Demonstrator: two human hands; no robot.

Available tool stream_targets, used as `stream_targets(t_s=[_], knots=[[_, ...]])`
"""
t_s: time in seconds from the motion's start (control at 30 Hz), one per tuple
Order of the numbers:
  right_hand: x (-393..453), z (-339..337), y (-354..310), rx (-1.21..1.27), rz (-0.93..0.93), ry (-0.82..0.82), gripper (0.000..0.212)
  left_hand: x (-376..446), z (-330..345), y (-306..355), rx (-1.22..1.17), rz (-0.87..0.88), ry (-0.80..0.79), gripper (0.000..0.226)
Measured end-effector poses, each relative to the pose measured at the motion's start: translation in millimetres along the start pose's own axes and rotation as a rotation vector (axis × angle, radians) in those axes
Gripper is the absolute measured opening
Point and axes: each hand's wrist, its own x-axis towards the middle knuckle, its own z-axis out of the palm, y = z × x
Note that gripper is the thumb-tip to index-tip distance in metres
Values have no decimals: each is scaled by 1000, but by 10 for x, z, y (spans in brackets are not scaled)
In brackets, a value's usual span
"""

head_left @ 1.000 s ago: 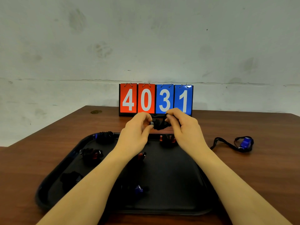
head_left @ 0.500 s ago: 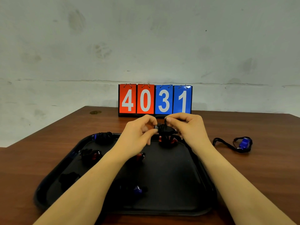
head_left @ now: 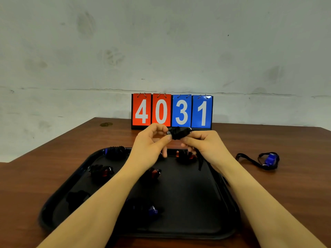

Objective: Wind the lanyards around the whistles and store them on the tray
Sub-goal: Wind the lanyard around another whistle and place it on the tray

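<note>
A black whistle (head_left: 178, 133) wrapped in its black lanyard is held in the air above the far edge of the black tray (head_left: 188, 203). My left hand (head_left: 150, 144) pinches its left end and my right hand (head_left: 206, 144) holds its right side. A loose lanyard end (head_left: 200, 162) hangs down under my right hand. Several wound whistles lie on the tray, among them a red one (head_left: 102, 171), another red one (head_left: 185, 155) and a blue one (head_left: 152, 210). A blue whistle (head_left: 269, 159) with an unwound black lanyard lies on the table right of the tray.
A flip scoreboard (head_left: 172, 111) reading 4031 stands at the back of the wooden table (head_left: 286, 194), against a pale wall. A small round mark (head_left: 106, 124) sits at the table's far left corner.
Both hands have turned the black whistle between them, and a loose lanyard end now hangs below my right hand. The hands stay over the tray's far edge.
</note>
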Motion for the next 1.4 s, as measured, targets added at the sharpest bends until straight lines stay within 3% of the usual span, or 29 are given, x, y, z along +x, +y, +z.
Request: stream_targets(t_s=[0.5, 0.63, 0.73, 1.13, 1.4], knots=[[-71, 22, -135, -54, -83, -165, 11, 80, -9, -117, 188, -45, 214, 9], [-54, 96, -55, -585, -371, 33, 13, 71, -8, -152, 268, -6, 204, 8], [-34, 113, 15, -733, -540, 142, 15, 63, -3, -142, 290, 26, 170, 10], [-9, 100, 25, -515, -388, 299, 15, 13, 4, -72, 391, 98, 40, 13], [3, -12, -44, -49, -46, 196, 11, -23, -41, -10, 321, 135, -37, 12]])
